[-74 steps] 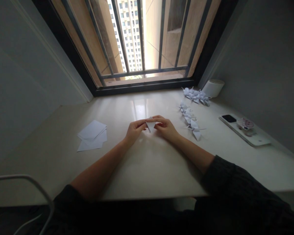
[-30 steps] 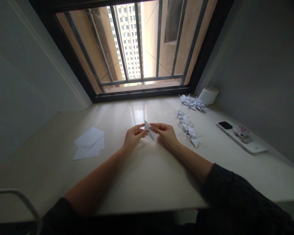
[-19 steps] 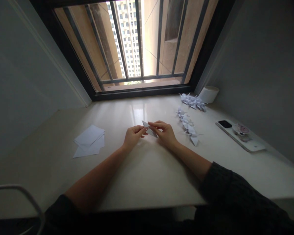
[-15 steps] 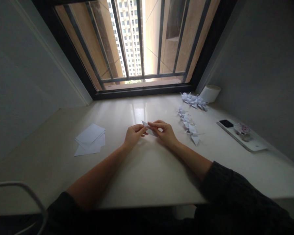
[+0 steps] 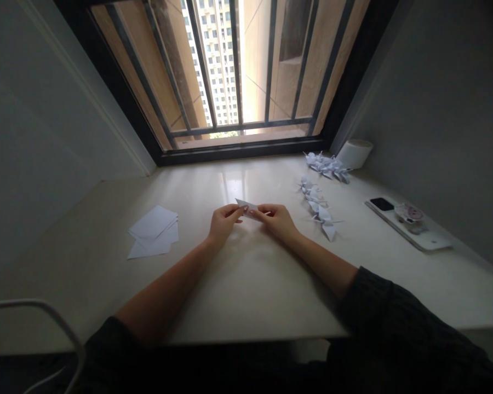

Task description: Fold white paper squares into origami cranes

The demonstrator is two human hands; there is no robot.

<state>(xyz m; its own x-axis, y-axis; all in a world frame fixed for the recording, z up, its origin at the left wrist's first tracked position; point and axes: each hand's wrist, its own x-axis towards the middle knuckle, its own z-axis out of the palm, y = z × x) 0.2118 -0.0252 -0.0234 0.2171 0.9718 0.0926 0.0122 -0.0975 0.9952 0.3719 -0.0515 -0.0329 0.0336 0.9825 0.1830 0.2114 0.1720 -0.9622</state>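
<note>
A small folded piece of white paper (image 5: pixel 247 207) is pinched between both my hands just above the pale desk (image 5: pixel 246 273). My left hand (image 5: pixel 222 222) grips its left end with fingers closed. My right hand (image 5: pixel 276 220) holds the right end, fingers curled on it. Both forearms stretch out from dark sleeves at the bottom of the view.
A small stack of white paper sheets (image 5: pixel 154 231) lies to the left. A row of folded paper cranes (image 5: pixel 317 207) and a further heap (image 5: pixel 327 166) sit to the right, by a white roll (image 5: pixel 355 152). A phone (image 5: pixel 406 223) lies at far right. A barred window (image 5: pixel 238 82) is ahead.
The folded paper has turned from standing on its point to lying nearly flat between my fingers. Both hands stayed at the same spot on the desk.
</note>
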